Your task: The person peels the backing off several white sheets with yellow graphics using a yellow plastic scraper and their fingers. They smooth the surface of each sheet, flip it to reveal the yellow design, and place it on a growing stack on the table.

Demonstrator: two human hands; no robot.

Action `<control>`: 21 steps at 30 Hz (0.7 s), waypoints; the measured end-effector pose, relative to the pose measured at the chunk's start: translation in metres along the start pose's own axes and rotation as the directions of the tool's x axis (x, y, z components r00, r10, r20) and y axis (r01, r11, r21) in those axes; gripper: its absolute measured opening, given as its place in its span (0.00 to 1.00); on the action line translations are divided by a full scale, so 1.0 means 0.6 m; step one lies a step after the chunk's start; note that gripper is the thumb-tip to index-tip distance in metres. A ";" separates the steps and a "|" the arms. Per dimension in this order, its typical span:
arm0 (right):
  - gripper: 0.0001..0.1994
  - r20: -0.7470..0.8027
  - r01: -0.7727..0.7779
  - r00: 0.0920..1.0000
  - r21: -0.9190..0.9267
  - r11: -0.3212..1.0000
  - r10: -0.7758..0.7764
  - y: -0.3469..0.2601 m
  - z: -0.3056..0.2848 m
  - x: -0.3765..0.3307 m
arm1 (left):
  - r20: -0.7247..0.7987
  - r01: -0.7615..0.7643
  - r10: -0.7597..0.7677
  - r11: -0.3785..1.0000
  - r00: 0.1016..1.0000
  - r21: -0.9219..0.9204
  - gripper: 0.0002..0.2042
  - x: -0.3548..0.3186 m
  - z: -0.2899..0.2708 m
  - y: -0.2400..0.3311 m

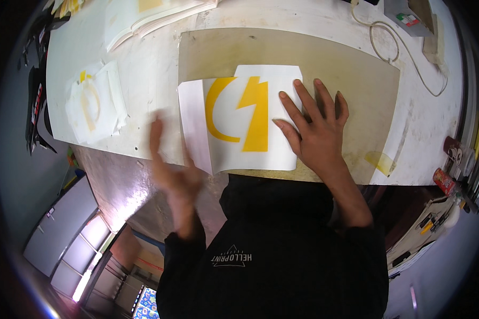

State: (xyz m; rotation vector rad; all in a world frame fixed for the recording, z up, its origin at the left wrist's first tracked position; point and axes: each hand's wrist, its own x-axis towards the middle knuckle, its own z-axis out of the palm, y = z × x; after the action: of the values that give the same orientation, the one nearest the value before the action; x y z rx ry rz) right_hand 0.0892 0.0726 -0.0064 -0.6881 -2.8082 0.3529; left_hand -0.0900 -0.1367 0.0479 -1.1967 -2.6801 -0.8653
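In front of me lies a white sheet (277, 117) with a yellow arc and a yellow jagged shape on it. Its left side has a raised, folded white flap (195, 125), and a white edge shows behind it at the top. My right hand (316, 125) is spread open, its fingers resting on and beside the sheet's right edge. My left hand (173, 170) is smeared by motion just left of the flap. Whether it touches the flap, I cannot tell. Under the sheet is a greyish, semi-clear mat (351, 90).
Left on the white table (154, 85) lies a pile of white sheets (109, 101) with yellow marks. A thick paper stack (154, 21) sits at the back. A pale cable (410, 58) runs near a grey box (408, 16) at far right. Yellow tape (380, 162) sticks near the front edge.
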 end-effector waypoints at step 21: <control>0.19 -0.030 0.006 1.000 0.091 0.996 -0.004 -0.001 -0.012 0.003 | 0.458 -0.276 0.189 0.952 0.869 0.132 0.35 -0.001 0.119 0.073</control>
State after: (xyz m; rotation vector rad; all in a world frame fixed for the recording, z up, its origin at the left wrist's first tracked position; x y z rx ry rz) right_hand 0.0896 0.0741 0.0008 -0.6607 -2.7456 0.4633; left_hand -0.0481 -0.0761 0.0079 -1.8017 -2.7651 -0.3119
